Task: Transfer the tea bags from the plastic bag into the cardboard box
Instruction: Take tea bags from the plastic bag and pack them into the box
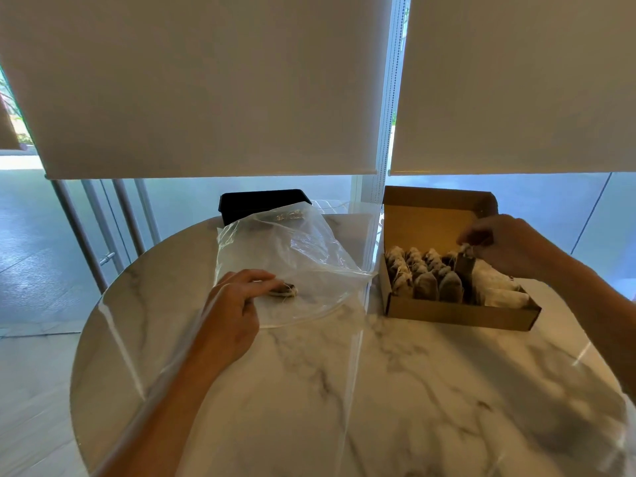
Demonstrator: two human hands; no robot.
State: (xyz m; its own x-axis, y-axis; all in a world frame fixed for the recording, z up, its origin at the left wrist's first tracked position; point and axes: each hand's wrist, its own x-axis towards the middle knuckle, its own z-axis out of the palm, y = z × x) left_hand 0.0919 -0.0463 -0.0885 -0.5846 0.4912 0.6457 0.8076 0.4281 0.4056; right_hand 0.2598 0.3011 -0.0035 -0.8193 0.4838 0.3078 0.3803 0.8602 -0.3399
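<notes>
A clear plastic bag (303, 249) lies open on the round marble table (395, 390), left of centre. My left hand (234, 315) reaches inside the bag, its fingertips on a dark tea bag (284, 290). On the right stands an open cardboard box (457, 313), its lid tipped up at the back. Rows of tea bags (425, 277) stand in it, with pale ones at the right end. My right hand (509, 249) is over the box's right part, pinching a tea bag (465, 263) by its top as it hangs into the box.
A black tray (261, 201) sits at the table's far edge behind the plastic bag. Roller blinds and a window lie beyond the table. The table's rounded rim falls away on the left and right.
</notes>
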